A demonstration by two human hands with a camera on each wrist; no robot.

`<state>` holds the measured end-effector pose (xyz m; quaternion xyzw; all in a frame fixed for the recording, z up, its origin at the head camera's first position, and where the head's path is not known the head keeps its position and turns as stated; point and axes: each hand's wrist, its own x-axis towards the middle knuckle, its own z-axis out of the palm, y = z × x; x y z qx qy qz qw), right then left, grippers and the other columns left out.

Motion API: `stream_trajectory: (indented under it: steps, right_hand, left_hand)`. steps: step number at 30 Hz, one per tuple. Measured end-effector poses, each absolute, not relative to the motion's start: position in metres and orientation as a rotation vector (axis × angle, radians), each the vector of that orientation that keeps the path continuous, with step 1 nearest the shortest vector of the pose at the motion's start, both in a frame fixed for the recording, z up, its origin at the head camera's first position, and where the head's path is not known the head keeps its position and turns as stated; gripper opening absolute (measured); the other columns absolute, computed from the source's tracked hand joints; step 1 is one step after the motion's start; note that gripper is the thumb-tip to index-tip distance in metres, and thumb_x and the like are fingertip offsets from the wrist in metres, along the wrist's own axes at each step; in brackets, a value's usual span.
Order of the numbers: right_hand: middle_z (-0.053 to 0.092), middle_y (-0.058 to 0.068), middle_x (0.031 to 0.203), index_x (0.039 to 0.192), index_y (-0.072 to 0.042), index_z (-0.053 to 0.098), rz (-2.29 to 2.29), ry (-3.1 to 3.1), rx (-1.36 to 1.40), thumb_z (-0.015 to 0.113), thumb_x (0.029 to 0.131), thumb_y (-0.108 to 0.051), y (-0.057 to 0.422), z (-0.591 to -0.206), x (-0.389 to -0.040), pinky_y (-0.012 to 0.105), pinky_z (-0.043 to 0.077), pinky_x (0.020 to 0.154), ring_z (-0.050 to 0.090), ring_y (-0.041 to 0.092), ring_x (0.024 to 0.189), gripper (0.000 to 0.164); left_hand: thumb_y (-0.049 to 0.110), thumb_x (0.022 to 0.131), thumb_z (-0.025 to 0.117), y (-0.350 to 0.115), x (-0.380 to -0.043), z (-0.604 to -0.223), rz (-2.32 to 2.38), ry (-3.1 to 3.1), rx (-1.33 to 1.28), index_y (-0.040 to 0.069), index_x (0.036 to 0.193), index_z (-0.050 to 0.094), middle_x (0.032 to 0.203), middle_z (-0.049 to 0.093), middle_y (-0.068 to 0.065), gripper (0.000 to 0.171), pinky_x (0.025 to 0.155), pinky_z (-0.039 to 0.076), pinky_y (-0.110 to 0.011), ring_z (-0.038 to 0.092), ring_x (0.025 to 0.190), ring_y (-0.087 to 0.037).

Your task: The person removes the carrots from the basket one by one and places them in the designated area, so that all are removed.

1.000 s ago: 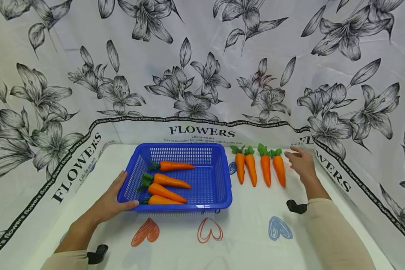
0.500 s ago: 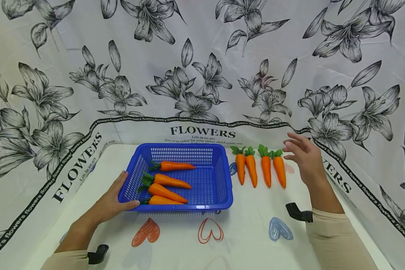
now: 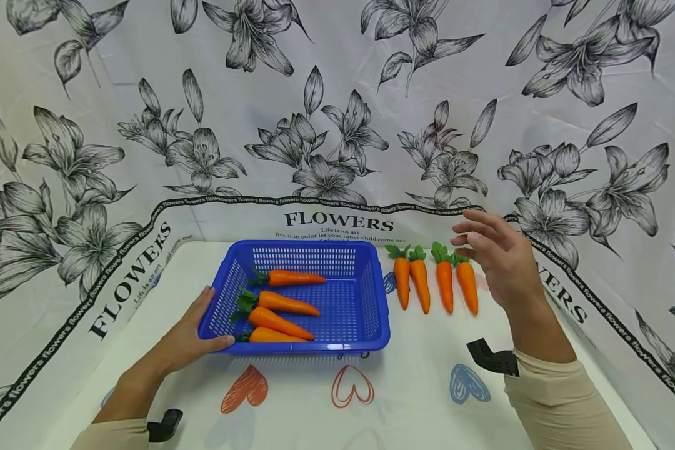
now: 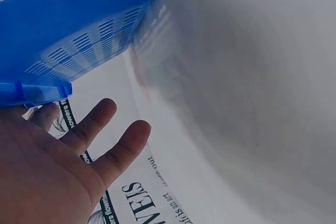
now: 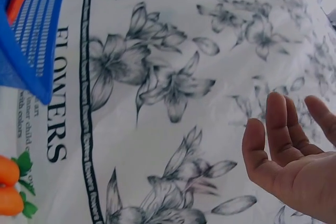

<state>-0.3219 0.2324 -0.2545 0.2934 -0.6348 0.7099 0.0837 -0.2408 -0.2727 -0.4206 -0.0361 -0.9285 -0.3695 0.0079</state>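
A blue plastic basket (image 3: 343,347) with slotted walls stands on the table, with several orange carrots (image 3: 284,303) lying in its left half. My left hand (image 3: 182,340) rests against its left front corner, thumb at the front rim. In the left wrist view, the fingers (image 4: 123,148) are spread and fairly straight beside the blue wall (image 4: 73,30). My right hand (image 3: 503,265) is raised with nothing in it, fingers loosely bent. It overlaps the leaves of the rightmost carrot (image 3: 468,290) in the head view. Several more leafy-topped carrots (image 3: 444,287) lie in a row to the basket's right.
The table cover (image 3: 416,387) has printed hearts, including a red one (image 3: 246,389). A white curtain (image 3: 337,81) with black flower drawings hangs behind and along both sides. Each wrist carries a black mount (image 3: 492,359).
My right hand has lifted from beside the rightmost carrot and then moved left toward the carrot row. My left hand, the basket and the carrots have stayed in place.
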Motion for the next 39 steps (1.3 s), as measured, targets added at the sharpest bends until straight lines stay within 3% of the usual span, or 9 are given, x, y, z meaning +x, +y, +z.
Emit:
stream_trajectory:
  steps: [5, 24, 30, 39]
  right_hand:
    - [0.044, 0.033, 0.106, 0.122, 0.01, 0.04, 2.117, -1.828, 1.054, 0.042, 0.086, 0.004, 0.217, -0.246, -0.319, 0.039, 0.044, 0.08, 0.048, 0.039, 0.091, 0.037]
    - [0.049, 0.027, 0.104, 0.121, 0.001, 0.046, 1.988, -1.924, 1.341, 0.051, 0.083, -0.005, 0.145, -0.239, -0.337, 0.049, 0.036, 0.085, 0.047, 0.039, 0.094, 0.039]
    - [0.047, 0.026, 0.107, 0.122, -0.006, 0.047, 2.007, -1.965, 1.476, 0.054, 0.084, -0.013, 0.123, -0.245, -0.348, 0.048, 0.04, 0.083, 0.045, 0.041, 0.096, 0.039]
    - [0.046, 0.028, 0.108, 0.124, -0.003, 0.044, 2.048, -1.984, 1.55, 0.055, 0.084, -0.015, 0.1, -0.255, -0.359, 0.045, 0.041, 0.082, 0.048, 0.037, 0.097, 0.043]
  left_hand:
    - [0.043, 0.068, 0.068, -0.274, -0.241, -0.421, -1.158, -2.905, -0.11, 0.025, 0.14, -0.004, 0.144, -0.009, -0.003, 0.103, 0.085, 0.019, -0.066, 0.009, 0.124, -0.042]
    - [0.042, 0.069, 0.069, -0.275, -0.242, -0.424, -1.173, -2.884, -0.142, 0.025, 0.14, -0.003, 0.144, -0.009, -0.002, 0.102, 0.087, 0.019, -0.064, 0.008, 0.125, -0.039]
    - [0.04, 0.069, 0.069, -0.274, -0.242, -0.424, -1.181, -2.873, -0.156, 0.023, 0.14, -0.002, 0.144, -0.008, -0.005, 0.102, 0.087, 0.02, -0.065, 0.01, 0.124, -0.04]
    - [0.041, 0.069, 0.069, -0.274, -0.241, -0.422, -1.166, -2.878, -0.149, 0.022, 0.14, -0.002, 0.144, -0.007, -0.005, 0.102, 0.087, 0.019, -0.064, 0.009, 0.125, -0.039]
